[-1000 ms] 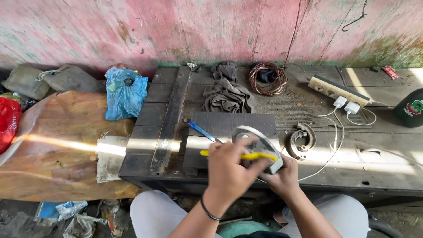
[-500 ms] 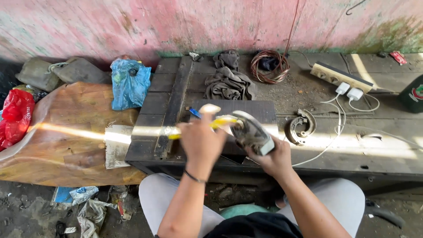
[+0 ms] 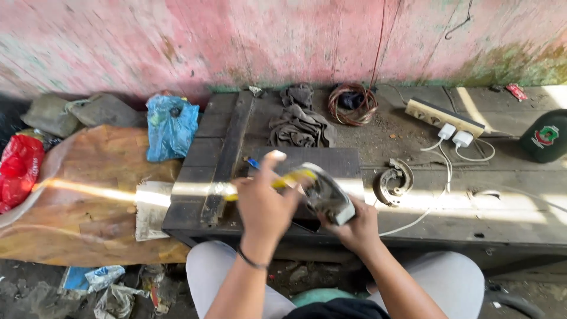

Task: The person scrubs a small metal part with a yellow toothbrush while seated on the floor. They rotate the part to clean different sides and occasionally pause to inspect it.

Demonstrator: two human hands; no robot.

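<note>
My left hand [image 3: 264, 204] grips a yellow-handled tool [image 3: 289, 178], its tip against a curved grey metal part [image 3: 326, 192]. My right hand [image 3: 353, 226] holds that metal part from below, tilted up over the front of a dark wooden bench [image 3: 413, 230]. A blue-handled tool [image 3: 253, 162] lies on the bench just behind my left hand, mostly hidden by it.
On the bench lie a second curved metal part [image 3: 394, 180], a grey rag [image 3: 300, 125], a coil of copper wire [image 3: 352, 104], a power strip with white plugs [image 3: 444, 117] and a dark cap [image 3: 546, 136]. A blue bag [image 3: 170, 126] and red bag [image 3: 20, 169] lie left.
I lifted the metal part off the bench and tilted it up. My left hand swung the yellow tool leftward and upward against it.
</note>
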